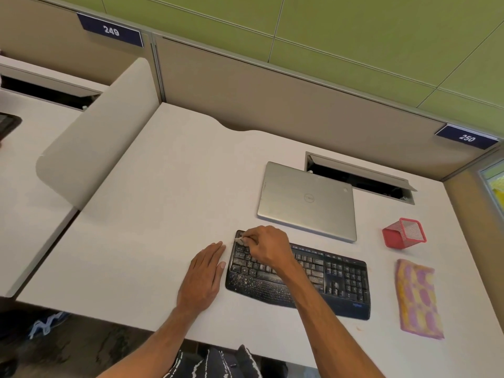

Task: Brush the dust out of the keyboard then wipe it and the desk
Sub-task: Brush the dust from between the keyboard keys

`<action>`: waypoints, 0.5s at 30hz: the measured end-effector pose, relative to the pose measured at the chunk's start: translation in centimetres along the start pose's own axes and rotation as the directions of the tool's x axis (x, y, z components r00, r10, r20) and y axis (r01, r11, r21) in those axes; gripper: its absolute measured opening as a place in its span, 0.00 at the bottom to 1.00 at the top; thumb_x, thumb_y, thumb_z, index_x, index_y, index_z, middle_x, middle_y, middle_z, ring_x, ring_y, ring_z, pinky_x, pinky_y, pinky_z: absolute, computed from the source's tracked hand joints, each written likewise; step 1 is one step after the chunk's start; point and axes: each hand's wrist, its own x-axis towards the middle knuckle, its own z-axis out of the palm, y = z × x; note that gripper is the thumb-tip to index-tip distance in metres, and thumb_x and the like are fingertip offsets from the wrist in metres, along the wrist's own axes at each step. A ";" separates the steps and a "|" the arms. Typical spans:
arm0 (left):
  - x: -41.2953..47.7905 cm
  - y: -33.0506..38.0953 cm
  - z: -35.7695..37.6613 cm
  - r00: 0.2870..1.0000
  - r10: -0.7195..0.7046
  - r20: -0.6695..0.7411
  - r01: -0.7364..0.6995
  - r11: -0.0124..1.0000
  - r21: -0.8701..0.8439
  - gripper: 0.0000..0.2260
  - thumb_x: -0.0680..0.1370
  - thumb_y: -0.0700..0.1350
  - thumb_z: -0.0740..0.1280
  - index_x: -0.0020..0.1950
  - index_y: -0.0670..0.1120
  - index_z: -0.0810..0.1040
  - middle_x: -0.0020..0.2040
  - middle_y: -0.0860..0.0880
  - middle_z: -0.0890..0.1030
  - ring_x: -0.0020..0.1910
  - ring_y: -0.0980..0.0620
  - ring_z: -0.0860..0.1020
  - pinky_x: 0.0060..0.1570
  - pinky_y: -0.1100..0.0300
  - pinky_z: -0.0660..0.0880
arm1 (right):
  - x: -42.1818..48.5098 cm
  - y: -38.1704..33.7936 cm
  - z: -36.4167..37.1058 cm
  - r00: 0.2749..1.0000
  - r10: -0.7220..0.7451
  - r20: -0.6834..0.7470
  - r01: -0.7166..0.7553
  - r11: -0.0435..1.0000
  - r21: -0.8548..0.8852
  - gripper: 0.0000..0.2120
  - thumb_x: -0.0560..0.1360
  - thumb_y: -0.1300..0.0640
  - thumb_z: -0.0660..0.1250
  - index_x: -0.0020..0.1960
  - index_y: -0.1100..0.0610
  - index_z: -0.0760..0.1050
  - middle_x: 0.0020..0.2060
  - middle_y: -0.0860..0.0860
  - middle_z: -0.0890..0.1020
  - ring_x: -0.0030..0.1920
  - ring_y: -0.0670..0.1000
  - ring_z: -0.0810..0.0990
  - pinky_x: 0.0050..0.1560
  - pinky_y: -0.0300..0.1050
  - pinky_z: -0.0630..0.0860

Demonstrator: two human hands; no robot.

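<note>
Desk (163, 200): white, carrying everything below.
Left hand (203, 276): flat on the desk, fingers straight and together, just beside the keyboard's left edge.
Brush (240, 239): pale bristles on the keyboard's far-left corner.
Right hand (268, 245): fingers curled, pinching the brush.
Keyboard (341, 282): black, near the front edge, left half speckled with dust.
Laptop (306, 200): closed, behind the keyboard.
Cup (405, 232): red mesh, tipped over.
Cloth (418, 298): pink-yellow, right of the keyboard.
</note>
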 end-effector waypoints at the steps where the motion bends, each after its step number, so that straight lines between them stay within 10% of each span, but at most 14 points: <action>1: 0.0 -0.1 0.0 1.000 0.003 0.003 -0.003 1.000 0.003 0.23 0.92 0.53 0.53 0.87 0.51 0.66 0.85 0.54 0.67 0.85 0.56 0.62 0.84 0.50 0.63 | -0.1 0.1 0.2 1.000 0.002 0.017 -0.002 1.000 -0.025 0.13 0.83 0.44 0.65 0.60 0.45 0.85 0.44 0.40 0.87 0.37 0.42 0.81 0.40 0.39 0.74; 7: 0.1 -0.2 0.2 1.000 0.001 0.013 -0.001 1.000 0.011 0.23 0.92 0.54 0.53 0.87 0.51 0.65 0.85 0.55 0.66 0.85 0.56 0.61 0.84 0.49 0.63 | -0.5 0.3 0.7 0.997 0.033 0.066 -0.039 0.995 0.089 0.11 0.82 0.46 0.67 0.59 0.47 0.85 0.34 0.36 0.81 0.28 0.40 0.72 0.34 0.36 0.66; 15: 0.0 -0.2 0.1 1.000 0.004 0.006 -0.004 1.000 0.010 0.23 0.92 0.53 0.53 0.87 0.51 0.65 0.85 0.55 0.66 0.85 0.57 0.61 0.84 0.50 0.62 | -0.3 1.0 0.5 0.992 0.004 0.123 -0.009 0.999 0.040 0.10 0.82 0.46 0.68 0.59 0.46 0.85 0.46 0.41 0.88 0.28 0.39 0.73 0.34 0.35 0.68</action>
